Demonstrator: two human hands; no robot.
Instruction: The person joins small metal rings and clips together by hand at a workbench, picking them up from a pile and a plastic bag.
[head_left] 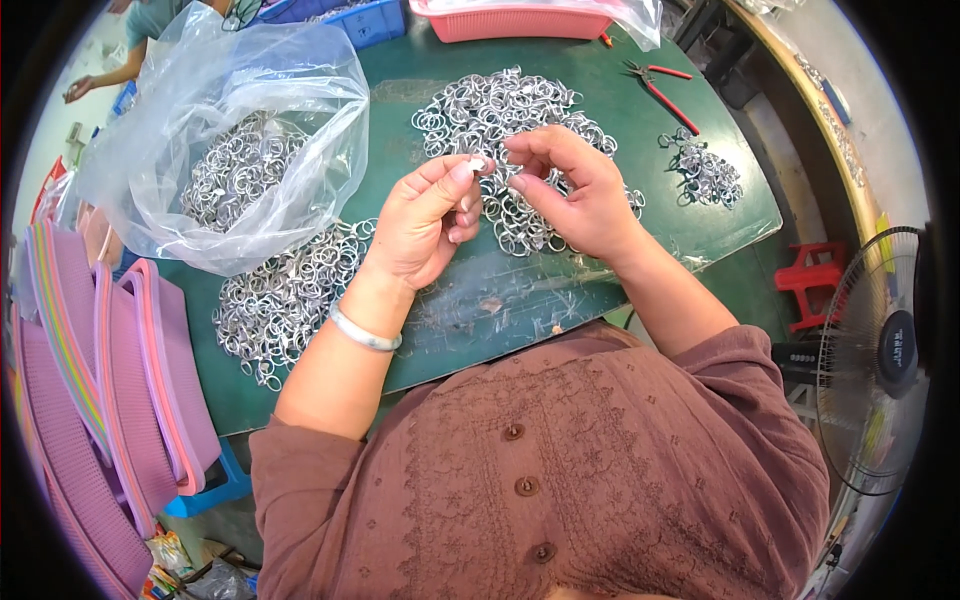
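Note:
Over the green table (440, 345) my left hand (430, 215) pinches a small silvery metal piece (477, 163) between thumb and forefinger; its exact shape is partly covered by the fingers. My right hand (575, 190) hovers just beside it, thumb and fingers apart, with nothing visible between them. Beneath and beyond both hands spreads a large heap of silver metal rings (500, 100). A second pile of rings (275, 305) lies by my left forearm. More rings (240, 165) fill an opened clear plastic bag (330, 110) at the left.
Red-handled pliers (670, 100) lie at the far right, near a small cluster of metal pieces (705, 172). A pink basket (510, 25) and a blue crate (365, 22) stand at the back. Purple baskets (140, 390) lean at left. A fan (870, 360) and red stool (812, 280) are right.

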